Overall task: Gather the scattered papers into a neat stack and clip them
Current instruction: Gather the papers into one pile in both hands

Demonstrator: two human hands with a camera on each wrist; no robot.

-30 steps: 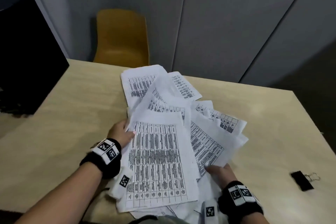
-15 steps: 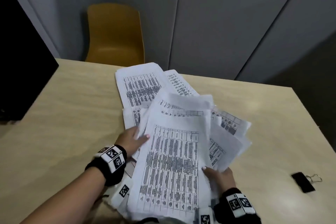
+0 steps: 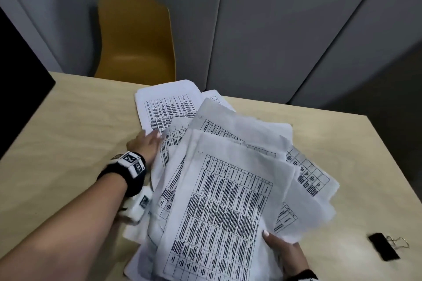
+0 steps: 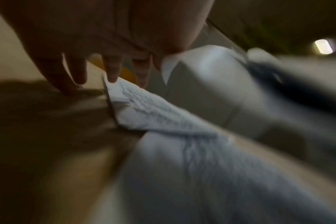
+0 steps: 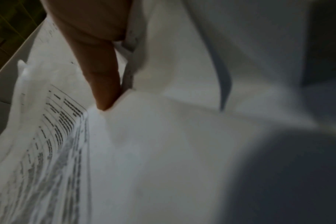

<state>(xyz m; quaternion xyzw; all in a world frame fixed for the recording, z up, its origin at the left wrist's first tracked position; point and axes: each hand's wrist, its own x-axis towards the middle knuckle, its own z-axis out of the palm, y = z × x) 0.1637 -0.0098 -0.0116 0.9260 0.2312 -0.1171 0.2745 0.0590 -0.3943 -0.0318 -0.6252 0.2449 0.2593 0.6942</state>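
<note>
Papers (image 3: 228,189) fanned across the pale wooden table (image 3: 68,143), none squared, top printed sheet lifted nearer the camera than half a second ago and covering more of the sheets below. Far sheet (image 3: 166,107) more exposed than before, printed table now readable across most of its width. Left hand (image 3: 146,143) moved up and away from the body since the earlier frame, now at the left edge of the fan beside the far sheet; fingers (image 4: 113,71) extended and relaxed, tips touching the sheet corner and the table, nothing gripped. Right hand (image 3: 283,251) at the near right corner of the pile, thumb on top of the top sheet, remaining fingers hidden beneath; right wrist view confirms thumb (image 5: 104,84) pressed on paper with sheets folded against the palm, so gripping the papers. Position little changed from earlier.

Binder clip (image 3: 386,246) black with wire handles, lying flat on the table right of the pile, well apart from it, in the same spot as before, untouched.

Edges: right sheets of the fan ragged and overhanging one another, well short of the right table edge. Near sheets run out of frame at the bottom. Open table surface left of the pile up to a black object (image 3: 20,89) at the left edge; bare strip also between pile and clip. Yellow chair (image 3: 134,39) behind the far table edge
</note>
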